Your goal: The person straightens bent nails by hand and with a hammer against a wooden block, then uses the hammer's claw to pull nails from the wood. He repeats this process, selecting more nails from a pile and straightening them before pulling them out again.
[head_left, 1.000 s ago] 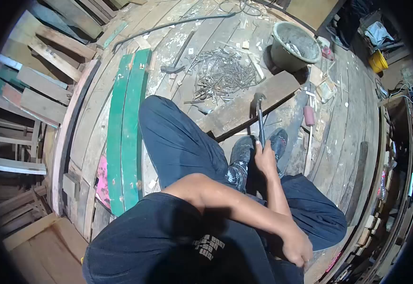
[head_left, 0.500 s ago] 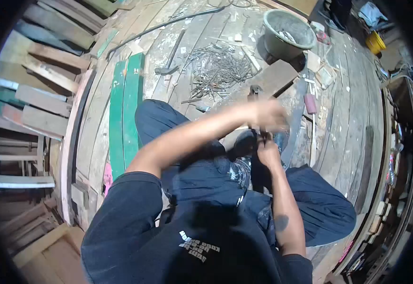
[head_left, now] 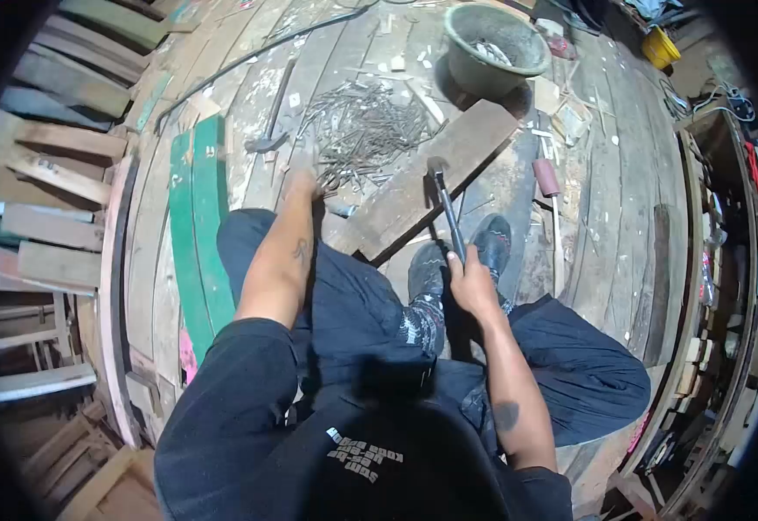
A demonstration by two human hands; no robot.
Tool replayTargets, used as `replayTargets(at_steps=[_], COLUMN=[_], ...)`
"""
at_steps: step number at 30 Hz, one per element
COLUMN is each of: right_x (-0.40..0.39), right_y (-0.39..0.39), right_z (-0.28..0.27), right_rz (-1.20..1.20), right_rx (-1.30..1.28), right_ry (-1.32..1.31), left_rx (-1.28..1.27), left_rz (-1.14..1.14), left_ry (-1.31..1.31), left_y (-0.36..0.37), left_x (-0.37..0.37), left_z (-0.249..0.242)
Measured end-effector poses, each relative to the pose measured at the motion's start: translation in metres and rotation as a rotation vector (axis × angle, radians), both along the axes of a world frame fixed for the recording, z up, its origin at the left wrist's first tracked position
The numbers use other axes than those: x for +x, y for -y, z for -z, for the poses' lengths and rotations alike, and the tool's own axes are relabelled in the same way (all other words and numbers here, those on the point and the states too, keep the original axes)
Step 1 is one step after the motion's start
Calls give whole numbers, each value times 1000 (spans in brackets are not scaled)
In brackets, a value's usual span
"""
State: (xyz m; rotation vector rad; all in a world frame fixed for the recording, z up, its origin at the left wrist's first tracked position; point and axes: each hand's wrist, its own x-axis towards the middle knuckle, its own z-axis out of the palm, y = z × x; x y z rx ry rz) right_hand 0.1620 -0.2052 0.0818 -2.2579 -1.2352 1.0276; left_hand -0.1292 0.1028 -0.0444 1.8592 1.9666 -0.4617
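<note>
My right hand (head_left: 473, 282) is closed round the handle of a hammer (head_left: 450, 213), whose head rests at the wooden plank (head_left: 422, 187). The plank lies slantwise on the floor in front of my feet. My left hand (head_left: 303, 176) is at the left edge of a pile of nails (head_left: 370, 130); its fingers are smeared by motion, and anything in them cannot be made out. Another hammer (head_left: 268, 139) lies on the floor just beyond my left hand.
A grey bucket (head_left: 496, 52) with some things inside stands beyond the plank. Green boards (head_left: 198, 217) lie left of my knee. A pink roller (head_left: 546, 177) is on the right. Stacked timber (head_left: 58, 217) lines the left, a cluttered shelf (head_left: 713, 295) the right.
My left hand has moved from beside my right hand, over the plank, to the left by the nails. The hammer now slants down onto the plank in my right hand. The view has shifted slightly.
</note>
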Motion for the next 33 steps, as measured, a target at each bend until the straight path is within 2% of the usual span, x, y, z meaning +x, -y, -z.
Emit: replayTargets(at_steps=[7, 9, 11, 14, 17, 19, 21, 23, 25, 28, 29, 31, 33], right_x=[1, 3, 4, 3, 6, 8, 10, 10, 11, 15, 14, 13, 12], right_y=[-1, -3, -3, 2, 0, 0, 0, 1, 2, 3, 2, 2, 2], right_z=[-8, -10, -11, -4, -14, -13, -15, -10, -9, -6, -7, -13, -19], right_rz=[-1, -5, -6, 21, -3, 9, 25, 54, 86, 109, 114, 134, 129], right_rx=[-19, -30, -59, 22, -9, -7, -2, 15, 63, 97, 114, 112, 77], right_ry=[-7, -5, -24, -25, -55, -60, -48, -69, -76, -85, -86, -81, -66], left_rx=[39, -13, 249, 249, 76, 29, 116, 42, 155, 157, 154, 394, 345], left_rz=[-42, 442, 63, 82, -53, -63, 195, 217, 336, 401, 407, 517, 466], left_ry=[33, -179, 187, 276, 1031, 1219, 1173, 1141, 1027, 898, 901, 1010, 1050], left_y=[-14, -28, -11, -4, 10, 38, 47, 72, 87, 95, 98, 100, 100], left_x=[-4, -10, 3, 28, 58, 86, 101, 119, 130, 138, 139, 140, 143], left_z=[24, 48, 3, -41, -74, -101, -89, -100, -98, -92, -89, -86, -86])
